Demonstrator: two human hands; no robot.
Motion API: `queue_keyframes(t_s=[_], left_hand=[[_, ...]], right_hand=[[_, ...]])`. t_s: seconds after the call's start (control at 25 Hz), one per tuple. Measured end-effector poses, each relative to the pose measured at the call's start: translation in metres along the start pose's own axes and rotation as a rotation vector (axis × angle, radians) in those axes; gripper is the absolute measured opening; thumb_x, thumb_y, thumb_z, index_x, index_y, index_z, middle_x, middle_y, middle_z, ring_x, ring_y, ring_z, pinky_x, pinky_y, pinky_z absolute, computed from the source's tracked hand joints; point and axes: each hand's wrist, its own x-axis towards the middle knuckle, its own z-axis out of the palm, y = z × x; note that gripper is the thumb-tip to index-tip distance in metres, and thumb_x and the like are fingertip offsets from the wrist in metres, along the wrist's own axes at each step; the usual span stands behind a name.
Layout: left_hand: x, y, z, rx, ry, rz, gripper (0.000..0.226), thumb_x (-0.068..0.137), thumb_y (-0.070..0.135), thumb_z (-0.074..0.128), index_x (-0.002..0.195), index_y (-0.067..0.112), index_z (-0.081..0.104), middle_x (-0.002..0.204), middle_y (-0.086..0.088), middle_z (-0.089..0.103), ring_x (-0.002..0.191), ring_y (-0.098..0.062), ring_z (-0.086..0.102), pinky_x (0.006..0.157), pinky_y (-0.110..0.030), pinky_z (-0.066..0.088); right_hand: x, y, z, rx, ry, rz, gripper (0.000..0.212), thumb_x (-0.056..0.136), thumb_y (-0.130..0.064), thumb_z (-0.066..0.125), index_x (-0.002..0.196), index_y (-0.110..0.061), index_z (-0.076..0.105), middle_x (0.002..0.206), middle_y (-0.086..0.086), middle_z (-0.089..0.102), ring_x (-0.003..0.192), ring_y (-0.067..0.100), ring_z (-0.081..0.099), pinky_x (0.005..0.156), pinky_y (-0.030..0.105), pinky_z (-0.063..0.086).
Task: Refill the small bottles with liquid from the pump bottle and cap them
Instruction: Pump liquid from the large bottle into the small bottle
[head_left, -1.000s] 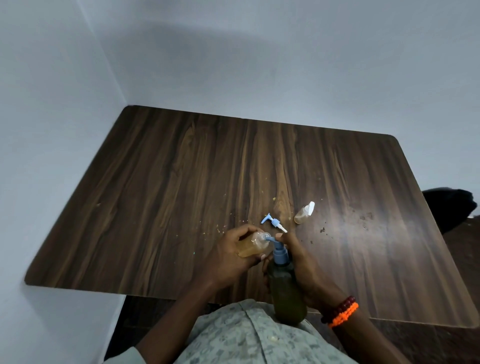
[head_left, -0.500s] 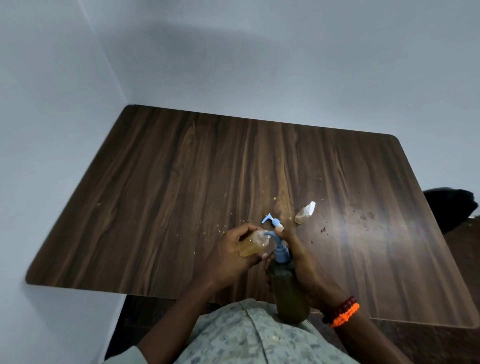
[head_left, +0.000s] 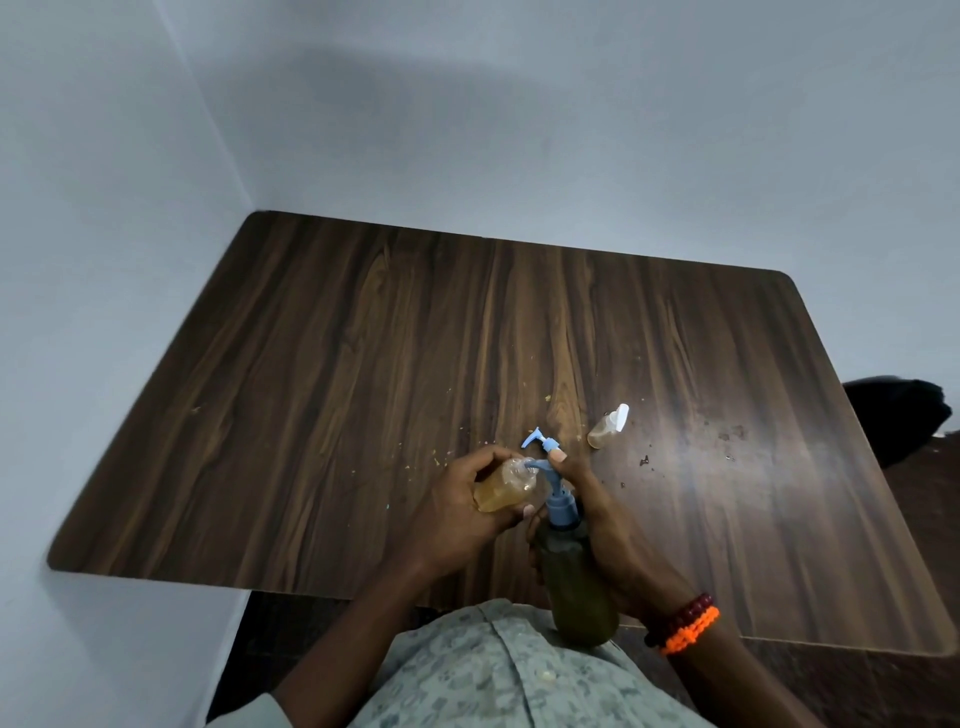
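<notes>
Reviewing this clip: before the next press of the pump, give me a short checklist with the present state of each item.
1. Spout of the pump bottle points into the open neck of the small bottle: ok.
2. Left hand has a firm grip around the small bottle, held tilted toward the spout: ok.
3. Right hand holds the pump bottle, one finger on the pump head: ok.
4. Room left in the small bottle: it looks well filled with amber liquid; exact level cannot tell.
5. Loose blue pump cap lies on the table within reach for capping: ok.
6. Second small bottle capped, lying on its side: ok.
</notes>
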Motion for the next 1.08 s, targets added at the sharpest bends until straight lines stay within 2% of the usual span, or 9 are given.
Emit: queue_keyframes(t_s=[0.16,0.32,0.4,0.48,0.56,0.72,0.8,0.92,1.08], left_hand=[[-0.001,0.002,0.001,0.015,-0.007,0.006,0.039,0.080,0.034,0.086,0.115,0.035,0.071,0.114,0.018,0.077,0.110,-0.005,0.073,0.094,-0.028,0.062],[-0.002,0.002,0.001,0.012,0.011,-0.007,0.042,0.078,0.043,0.085,0.117,0.036,0.071,0.115,0.018,0.076,0.110,-0.004,0.072,0.095,-0.036,0.064],[-0.001,0.003,0.001,0.013,0.015,-0.006,0.042,0.078,0.041,0.086,0.117,0.034,0.072,0.115,0.018,0.076,0.110,-0.005,0.072,0.095,-0.036,0.063],[-0.001,0.002,0.001,0.021,0.000,0.001,0.039,0.080,0.031,0.087,0.116,0.029,0.073,0.114,0.016,0.077,0.110,-0.007,0.073,0.096,-0.039,0.063],[-0.002,0.000,0.002,0.020,-0.002,-0.005,0.039,0.081,0.027,0.088,0.117,0.025,0.073,0.113,0.014,0.077,0.110,-0.008,0.073,0.096,-0.040,0.063],[-0.002,-0.001,0.001,0.017,0.001,-0.012,0.040,0.083,0.024,0.089,0.120,0.026,0.072,0.116,0.016,0.076,0.110,-0.004,0.072,0.096,-0.035,0.063],[-0.002,0.000,0.001,0.026,-0.012,-0.009,0.039,0.084,0.020,0.090,0.119,0.027,0.072,0.114,0.017,0.076,0.110,-0.004,0.072,0.095,-0.031,0.062],[-0.002,-0.001,0.002,0.017,-0.017,-0.001,0.037,0.083,0.019,0.089,0.116,0.026,0.073,0.111,0.017,0.077,0.107,-0.004,0.072,0.092,-0.025,0.060],[-0.003,0.000,0.002,-0.005,-0.002,0.002,0.039,0.083,0.025,0.089,0.119,0.025,0.073,0.113,0.013,0.076,0.110,-0.008,0.072,0.096,-0.035,0.062]], right_hand=[[-0.001,0.002,-0.004,-0.078,0.007,0.016,0.067,0.074,-0.057,0.048,0.113,-0.007,0.069,0.100,0.017,0.073,0.080,0.024,0.069,0.067,0.030,0.059],[-0.001,0.000,0.000,-0.017,0.022,-0.024,0.062,0.079,-0.055,0.055,0.119,-0.010,0.070,0.085,0.003,0.081,0.069,0.009,0.077,0.059,0.017,0.059],[-0.003,-0.002,0.000,-0.033,0.017,0.011,0.062,0.083,-0.055,0.058,0.115,-0.004,0.070,0.082,0.007,0.078,0.063,0.012,0.074,0.056,0.022,0.059],[-0.005,-0.002,-0.001,-0.075,0.006,0.035,0.059,0.095,-0.052,0.055,0.114,0.003,0.069,0.093,0.016,0.072,0.069,0.019,0.067,0.062,0.029,0.055],[-0.007,-0.005,0.000,-0.072,0.017,0.038,0.053,0.104,-0.043,0.045,0.120,0.002,0.066,0.101,0.019,0.069,0.075,0.019,0.063,0.064,0.027,0.054],[-0.009,-0.005,0.001,-0.065,-0.006,0.026,0.065,0.093,-0.051,0.047,0.120,0.004,0.067,0.083,0.008,0.069,0.065,0.013,0.067,0.059,0.023,0.056],[-0.010,-0.004,-0.001,-0.077,-0.024,0.030,0.055,0.094,-0.047,0.047,0.112,-0.001,0.070,0.086,0.009,0.072,0.063,0.010,0.069,0.054,0.019,0.056],[-0.011,-0.006,-0.002,-0.108,-0.005,0.048,0.041,0.105,-0.037,0.041,0.112,-0.007,0.069,0.096,0.012,0.071,0.074,0.017,0.065,0.061,0.024,0.056],[-0.010,-0.006,0.001,-0.081,0.036,0.023,0.042,0.107,-0.035,0.041,0.123,-0.004,0.065,0.089,0.005,0.068,0.072,0.010,0.065,0.058,0.013,0.054]])
